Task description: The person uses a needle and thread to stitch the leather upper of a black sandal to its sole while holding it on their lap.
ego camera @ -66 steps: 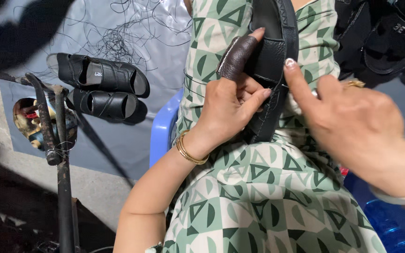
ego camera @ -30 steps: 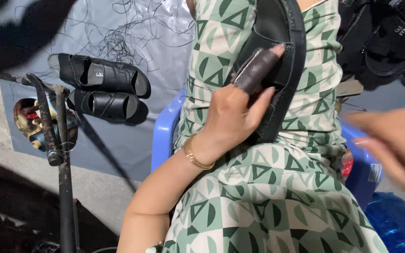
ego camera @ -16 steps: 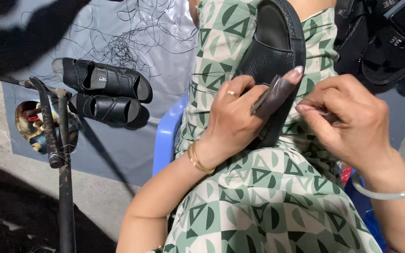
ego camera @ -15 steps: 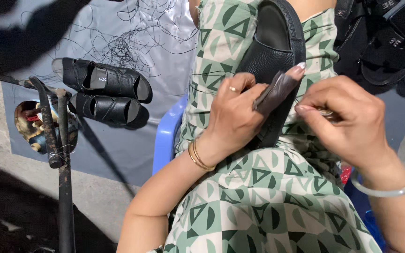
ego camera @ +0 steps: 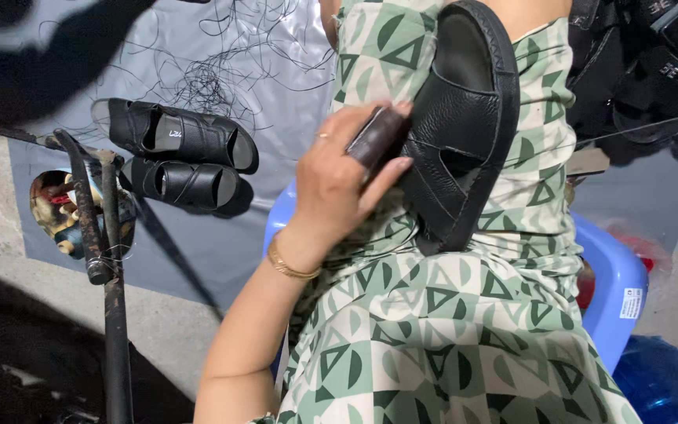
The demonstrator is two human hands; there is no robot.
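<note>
At the left of the frame two black sandals (ego camera: 178, 157) lie on a grey sheet (ego camera: 276, 94). In the upper centre the left hand (ego camera: 339, 184) pinches a dark strap piece (ego camera: 377, 135) against a black sandal (ego camera: 461, 126) propped on the lap. The right hand is out of view.

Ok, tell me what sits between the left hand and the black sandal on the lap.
In the head view, a dark brown finger sleeve on the left hand lies between it and the sandal, pressed against the leather edge.
</note>
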